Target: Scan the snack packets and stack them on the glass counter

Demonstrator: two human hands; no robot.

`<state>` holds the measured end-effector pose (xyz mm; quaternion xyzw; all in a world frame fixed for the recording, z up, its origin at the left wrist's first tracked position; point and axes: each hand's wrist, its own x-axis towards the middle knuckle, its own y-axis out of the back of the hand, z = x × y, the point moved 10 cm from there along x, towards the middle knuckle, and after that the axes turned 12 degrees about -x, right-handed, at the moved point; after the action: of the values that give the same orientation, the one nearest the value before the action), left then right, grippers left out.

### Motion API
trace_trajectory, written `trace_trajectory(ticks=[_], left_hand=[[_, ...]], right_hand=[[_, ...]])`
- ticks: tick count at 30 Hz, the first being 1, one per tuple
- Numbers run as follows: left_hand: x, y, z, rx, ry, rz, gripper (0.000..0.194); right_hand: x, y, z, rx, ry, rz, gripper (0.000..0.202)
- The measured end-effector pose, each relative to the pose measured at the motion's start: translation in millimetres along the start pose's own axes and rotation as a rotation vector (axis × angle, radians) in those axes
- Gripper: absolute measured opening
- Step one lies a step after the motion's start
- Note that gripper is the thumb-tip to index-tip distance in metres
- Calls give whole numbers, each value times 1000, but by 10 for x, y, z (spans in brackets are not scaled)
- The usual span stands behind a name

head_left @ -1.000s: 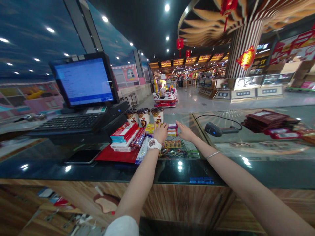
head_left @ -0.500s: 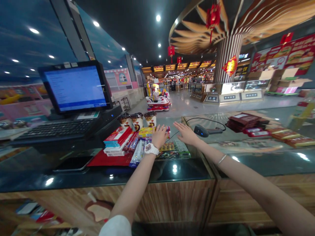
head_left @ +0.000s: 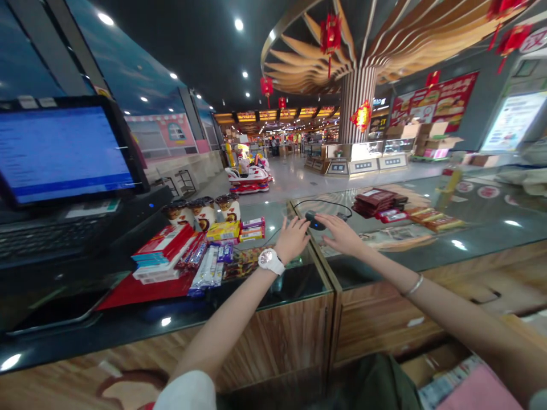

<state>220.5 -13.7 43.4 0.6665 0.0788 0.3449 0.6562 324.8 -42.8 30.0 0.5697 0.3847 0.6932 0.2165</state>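
- Wooden panels (head_left: 294,341) face the near side of the counter, and a pink item (head_left: 481,390) shows low at the near right.
- A dark flat device (head_left: 55,310) lies at the near left, beside a red sheet (head_left: 123,291). Red boxes (head_left: 164,245) are stacked near the sheet's far side, with silver-and-purple packets (head_left: 207,270) to their right.
- The left hand (head_left: 293,240), with a white watch (head_left: 268,259) at its wrist, is open over the seam between the counter's two sections, fingers spread and gripping nothing.
- The right hand (head_left: 343,234) is also open, just to the right, its fingers reaching inward, nothing held.
- The scanner (head_left: 315,221) lies at the two sets of fingertips; the overlap hides whether any finger touches it.
- As far along as I can judge, the goods on the left are already set out in stacks and rows, while the scanner is not lifted. How much is left, the view does not show.
- A yellow box (head_left: 223,230) sits beyond the packets, with three cups (head_left: 228,209) standing farther back. Brown packets (head_left: 376,202) are piled to the right of the scanner.
- A lit monitor (head_left: 64,151) stands on the left; well beyond the counter is a red-and-white ride (head_left: 248,175).
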Motion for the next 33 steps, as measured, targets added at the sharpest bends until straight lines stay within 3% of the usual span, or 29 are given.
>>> trace_trajectory(ticks=[10, 16, 23, 28, 33], left_hand=[[543, -342, 917, -44, -220, -26, 42], [870, -629, 1337, -105, -295, -42, 38], [1270, -1009, 1611, -151, -289, -56, 35], [1464, -1197, 1737, -179, -285, 17, 40], [1637, -1328, 1841, -162, -325, 43, 39]], right_hand=[[-597, 299, 928, -169, -174, 25, 58], [-949, 405, 1509, -278, -252, 59, 55], [-1260, 404, 2017, -404, -311, 56, 53], [-1313, 448, 2265, -429, -354, 66, 56], [-1303, 344, 2490, -412, -398, 74, 54]])
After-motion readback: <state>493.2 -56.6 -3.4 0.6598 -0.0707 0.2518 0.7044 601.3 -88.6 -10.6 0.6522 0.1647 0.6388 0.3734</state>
